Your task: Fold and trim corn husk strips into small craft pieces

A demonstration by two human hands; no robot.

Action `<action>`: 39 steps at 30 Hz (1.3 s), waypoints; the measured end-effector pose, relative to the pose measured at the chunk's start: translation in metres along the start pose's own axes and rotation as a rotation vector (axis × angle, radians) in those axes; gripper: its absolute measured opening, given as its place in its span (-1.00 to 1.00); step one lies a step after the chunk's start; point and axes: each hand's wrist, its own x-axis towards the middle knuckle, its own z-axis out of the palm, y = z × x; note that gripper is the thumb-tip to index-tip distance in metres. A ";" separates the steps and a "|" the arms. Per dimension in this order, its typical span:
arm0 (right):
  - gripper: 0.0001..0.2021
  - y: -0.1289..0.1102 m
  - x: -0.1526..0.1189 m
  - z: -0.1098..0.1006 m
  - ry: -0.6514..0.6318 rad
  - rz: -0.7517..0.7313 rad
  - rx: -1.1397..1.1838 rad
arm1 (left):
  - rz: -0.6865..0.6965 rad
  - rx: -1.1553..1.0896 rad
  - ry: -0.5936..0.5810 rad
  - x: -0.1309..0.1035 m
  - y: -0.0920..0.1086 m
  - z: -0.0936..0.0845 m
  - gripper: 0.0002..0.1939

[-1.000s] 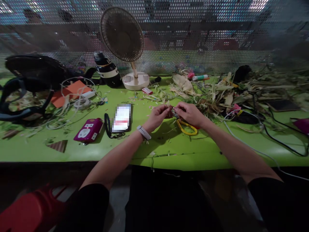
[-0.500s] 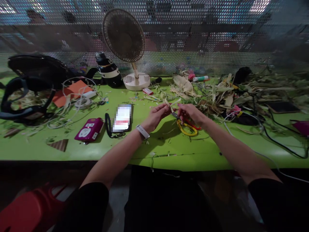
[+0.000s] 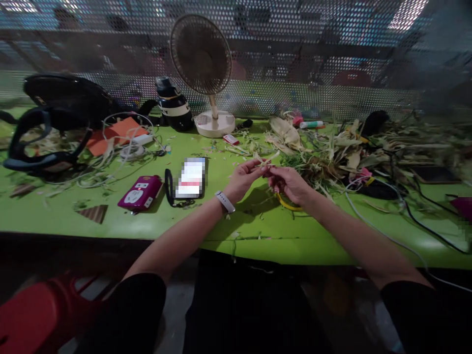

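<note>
My left hand (image 3: 244, 181), with a white band on its wrist, is closed in a pinch on a thin pale strip of corn husk (image 3: 262, 163). My right hand (image 3: 289, 185) meets it fingertip to fingertip, pinching the strip's near end. Below the right palm shows a yellow loop handle of the scissors (image 3: 289, 204); the blades and red part are hidden by the hand, and I cannot tell whether they rest on the table or hang from the fingers. Just beyond lies a heap of husks and green shreds (image 3: 317, 164).
A phone (image 3: 191, 177) with a strap and a purple power box (image 3: 140, 193) lie left of my hands. Behind stand a fan (image 3: 214, 123) and a black bottle (image 3: 177, 110). Cables (image 3: 372, 223) cross the right side. A red stool (image 3: 40, 314) stands below the green table (image 3: 147, 226).
The right fingers have moved in to the left fingertips. The scissors' blades and red handle, visible before, are now covered by the right hand. The view has shifted slightly.
</note>
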 end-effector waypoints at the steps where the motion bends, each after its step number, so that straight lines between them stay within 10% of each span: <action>1: -0.74 0.000 -0.001 0.001 0.006 -0.008 0.005 | 0.006 0.001 0.007 0.000 0.000 0.001 -0.56; 26: -0.70 -0.002 -0.005 0.000 0.017 -0.065 -0.192 | 0.033 0.026 -0.007 -0.001 0.004 -0.002 -0.65; 32: -0.63 -0.013 -0.005 -0.013 0.244 -0.333 -0.406 | 0.080 0.141 -0.067 0.002 0.008 -0.005 -0.65; 39: -0.77 -0.003 -0.004 -0.014 0.171 -0.696 -0.951 | 0.262 0.412 0.050 0.000 0.013 -0.005 -0.45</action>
